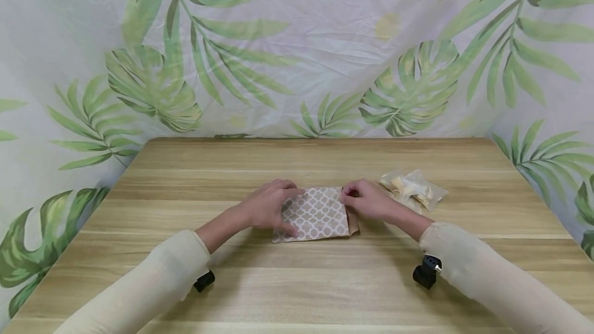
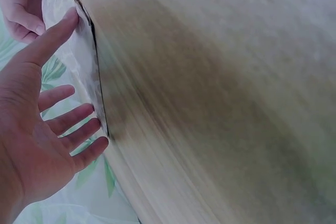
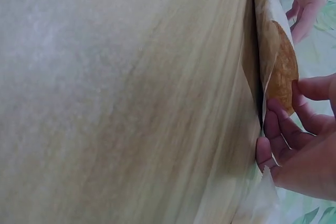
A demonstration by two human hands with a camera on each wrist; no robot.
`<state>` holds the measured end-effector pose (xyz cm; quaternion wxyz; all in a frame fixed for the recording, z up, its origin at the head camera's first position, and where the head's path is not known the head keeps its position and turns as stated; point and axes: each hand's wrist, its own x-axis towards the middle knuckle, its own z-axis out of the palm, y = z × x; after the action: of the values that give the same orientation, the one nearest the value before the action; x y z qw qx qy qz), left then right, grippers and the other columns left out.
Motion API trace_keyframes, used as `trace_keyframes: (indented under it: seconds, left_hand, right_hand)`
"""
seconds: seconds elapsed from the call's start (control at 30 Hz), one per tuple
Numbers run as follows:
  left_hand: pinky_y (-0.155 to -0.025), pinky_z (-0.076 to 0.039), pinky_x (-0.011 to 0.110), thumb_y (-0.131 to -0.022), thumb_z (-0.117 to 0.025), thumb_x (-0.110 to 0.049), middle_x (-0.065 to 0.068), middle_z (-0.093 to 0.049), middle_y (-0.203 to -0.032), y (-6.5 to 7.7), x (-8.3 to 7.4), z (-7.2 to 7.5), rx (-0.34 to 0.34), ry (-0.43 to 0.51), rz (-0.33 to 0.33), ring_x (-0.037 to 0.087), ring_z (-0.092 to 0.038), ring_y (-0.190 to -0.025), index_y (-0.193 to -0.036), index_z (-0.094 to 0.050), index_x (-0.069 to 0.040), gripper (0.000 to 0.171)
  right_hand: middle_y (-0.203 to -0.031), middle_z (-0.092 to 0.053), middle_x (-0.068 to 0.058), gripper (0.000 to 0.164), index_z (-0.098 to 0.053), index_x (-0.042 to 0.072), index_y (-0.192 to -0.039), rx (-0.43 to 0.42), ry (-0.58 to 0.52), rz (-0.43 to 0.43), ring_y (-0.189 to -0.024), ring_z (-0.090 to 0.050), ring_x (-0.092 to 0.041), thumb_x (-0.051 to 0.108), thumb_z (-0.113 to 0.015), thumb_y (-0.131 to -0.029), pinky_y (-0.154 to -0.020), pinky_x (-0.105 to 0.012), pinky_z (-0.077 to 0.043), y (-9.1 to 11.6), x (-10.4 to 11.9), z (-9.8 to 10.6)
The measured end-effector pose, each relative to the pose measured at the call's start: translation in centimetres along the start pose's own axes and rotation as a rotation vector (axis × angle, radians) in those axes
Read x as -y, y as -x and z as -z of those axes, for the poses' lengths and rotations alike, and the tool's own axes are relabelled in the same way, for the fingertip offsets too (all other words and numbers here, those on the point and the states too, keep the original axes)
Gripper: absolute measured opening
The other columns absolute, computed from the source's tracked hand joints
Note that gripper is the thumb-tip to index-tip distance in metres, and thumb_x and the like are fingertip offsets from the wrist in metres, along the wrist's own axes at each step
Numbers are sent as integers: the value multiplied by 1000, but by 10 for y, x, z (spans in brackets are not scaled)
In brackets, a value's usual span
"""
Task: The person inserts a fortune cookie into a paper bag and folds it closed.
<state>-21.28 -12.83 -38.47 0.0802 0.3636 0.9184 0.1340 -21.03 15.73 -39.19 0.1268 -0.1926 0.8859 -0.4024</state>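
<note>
A paper bag point(image 1: 317, 213) with a white-and-tan lattice print lies flat on the table in the head view. Its plain brown inside point(image 3: 283, 69) shows at the right end, where the mouth gapes a little. My left hand point(image 1: 271, 205) rests at the bag's left end, thumb on the printed face near the front edge. In the left wrist view its fingers are spread and fairly straight along the bag. At the mouth, my right hand point(image 1: 368, 200) pinches the upper edge of the paper between thumb and forefinger, with the other fingers curled beside the opening.
Just beyond my right hand lies a clear plastic bag point(image 1: 417, 189) with pale yellowish pieces inside. The wooden table point(image 1: 297, 293) reaches back to a leaf-printed cloth point(image 1: 325, 50). A black wrist camera point(image 1: 426, 273) hangs under the right sleeve.
</note>
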Motion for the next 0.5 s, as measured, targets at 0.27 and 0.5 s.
trace_keyframes:
  seconds: [0.27,0.5]
  left_hand:
    - [-112,-43,52,-70,-95,-50,17,-55,-144,-1,2,-1,6,-20,12,35,-50,-134,-150,-54,-7,100]
    - [-112,-42,55,-71,-94,-51,17,-54,-146,0,1,-2,7,-21,15,36,-49,-136,-151,-53,-8,100]
  right_hand:
    - [-88,-58,-7,18,-64,-2,-96,35,-80,-35,-84,-50,-19,8,-55,-106,-78,-34,-43,0,0,1]
    - [-86,-55,-7,20,-62,-2,-95,67,-120,-61,-81,-48,-19,10,-52,-108,-75,-33,-41,0,1,3]
